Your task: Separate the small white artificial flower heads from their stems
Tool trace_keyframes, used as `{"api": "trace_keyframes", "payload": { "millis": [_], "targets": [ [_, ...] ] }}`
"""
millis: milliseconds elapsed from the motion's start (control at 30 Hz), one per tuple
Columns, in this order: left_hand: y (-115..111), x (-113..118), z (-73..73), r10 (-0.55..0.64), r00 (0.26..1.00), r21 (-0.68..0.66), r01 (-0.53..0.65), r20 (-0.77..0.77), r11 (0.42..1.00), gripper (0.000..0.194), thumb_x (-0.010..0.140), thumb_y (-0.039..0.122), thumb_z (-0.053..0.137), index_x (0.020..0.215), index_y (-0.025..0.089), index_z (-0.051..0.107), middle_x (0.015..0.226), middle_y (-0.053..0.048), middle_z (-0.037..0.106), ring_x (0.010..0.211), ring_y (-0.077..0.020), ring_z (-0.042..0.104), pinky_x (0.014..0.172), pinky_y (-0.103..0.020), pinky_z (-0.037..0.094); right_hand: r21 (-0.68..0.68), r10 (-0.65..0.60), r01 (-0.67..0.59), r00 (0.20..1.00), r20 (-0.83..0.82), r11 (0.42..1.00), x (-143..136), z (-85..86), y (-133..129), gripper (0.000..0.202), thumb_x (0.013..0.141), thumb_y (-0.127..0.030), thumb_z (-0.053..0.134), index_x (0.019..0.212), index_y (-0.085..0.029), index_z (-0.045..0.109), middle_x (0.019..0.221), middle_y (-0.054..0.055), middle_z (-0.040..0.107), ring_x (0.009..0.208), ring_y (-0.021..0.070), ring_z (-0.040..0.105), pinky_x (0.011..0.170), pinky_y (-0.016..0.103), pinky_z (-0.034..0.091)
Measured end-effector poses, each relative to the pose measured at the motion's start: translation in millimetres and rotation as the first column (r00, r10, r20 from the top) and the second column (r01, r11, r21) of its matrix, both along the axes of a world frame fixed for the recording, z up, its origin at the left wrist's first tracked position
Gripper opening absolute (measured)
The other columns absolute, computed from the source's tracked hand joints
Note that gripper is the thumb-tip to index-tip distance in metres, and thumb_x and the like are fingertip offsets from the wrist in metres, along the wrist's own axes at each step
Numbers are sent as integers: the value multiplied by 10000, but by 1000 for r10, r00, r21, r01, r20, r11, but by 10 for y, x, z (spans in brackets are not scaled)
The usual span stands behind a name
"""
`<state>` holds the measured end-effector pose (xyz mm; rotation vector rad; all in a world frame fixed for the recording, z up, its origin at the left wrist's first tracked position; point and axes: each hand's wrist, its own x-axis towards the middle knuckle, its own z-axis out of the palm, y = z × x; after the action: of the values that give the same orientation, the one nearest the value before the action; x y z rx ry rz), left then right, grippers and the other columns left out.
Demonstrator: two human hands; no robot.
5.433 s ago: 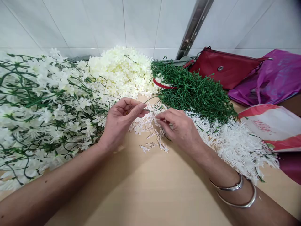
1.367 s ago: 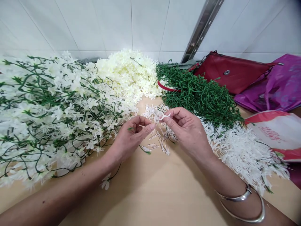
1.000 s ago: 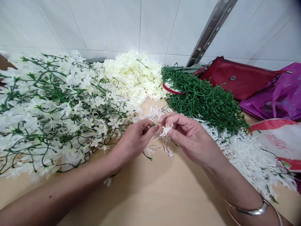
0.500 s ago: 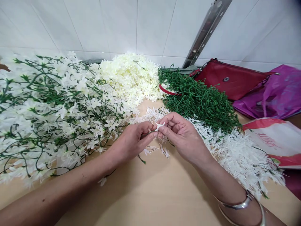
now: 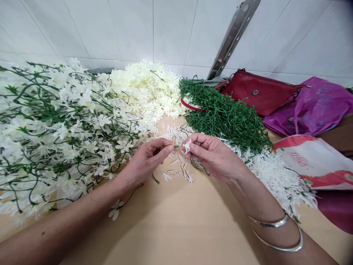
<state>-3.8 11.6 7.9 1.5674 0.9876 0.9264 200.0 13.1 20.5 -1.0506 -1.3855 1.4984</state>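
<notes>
My left hand (image 5: 154, 156) pinches a thin green stem (image 5: 177, 146) near the middle of the view. Between the thumb and fingers of my right hand (image 5: 215, 156) is a small white flower (image 5: 187, 146), close to the stem's tip. Whether stem and flower touch is too small to tell. Beneath both hands lie thin white stamen pieces (image 5: 176, 134). White flowers on green stems (image 5: 82, 121) fill the left side. Behind the hands sits a pile of cream blossoms (image 5: 149, 88), with a heap of green stems (image 5: 226, 117) to its right.
White stamens (image 5: 278, 178) lie right of my right hand. A red bag (image 5: 259, 90), a purple plastic bag (image 5: 317, 106) and a white-and-red bag (image 5: 317, 158) stand at the right. A metal strip (image 5: 234, 36) leans near the tiled wall. One loose flower (image 5: 116, 210) lies beside my left forearm.
My hands have moved slightly apart, and the green stem tip now shows at my left fingertips. The white flower is turned more upright. The whole view has shifted a little.
</notes>
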Motion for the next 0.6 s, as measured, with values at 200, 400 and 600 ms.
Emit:
{"api": "trace_keyframes", "payload": {
  "millis": [200,400,600],
  "targets": [
    [-13,11,-32,-43,999,33,43,-9,999,243,912,370,588,845,171,709,645,20,545,611,-119,432,592,-237,393,-35,104,-104,995,3,994,-11,-35,-2,384,745,-542,831,783,-201,660,718,-24,635,652,116,601,604,250,454],
    [-2,5,-87,-53,998,52,54,-21,997,232,926,358,589,868,168,708,725,-6,629,667,-132,505,627,-248,416,-16,128,-127,990,66,992,-2,-66,-3,327,800,-494,798,804,-205,646,687,-30,645,614,113,567,577,251,431],
    [20,-19,-193,-60,992,147,76,-110,986,231,961,327,565,854,164,687,768,-9,662,726,-133,568,690,-243,435,7,102,-104,986,135,995,-41,-91,-34,297,849,-451,752,806,-186,625,726,-20,628,672,115,575,661,267,455]
  ]
}}
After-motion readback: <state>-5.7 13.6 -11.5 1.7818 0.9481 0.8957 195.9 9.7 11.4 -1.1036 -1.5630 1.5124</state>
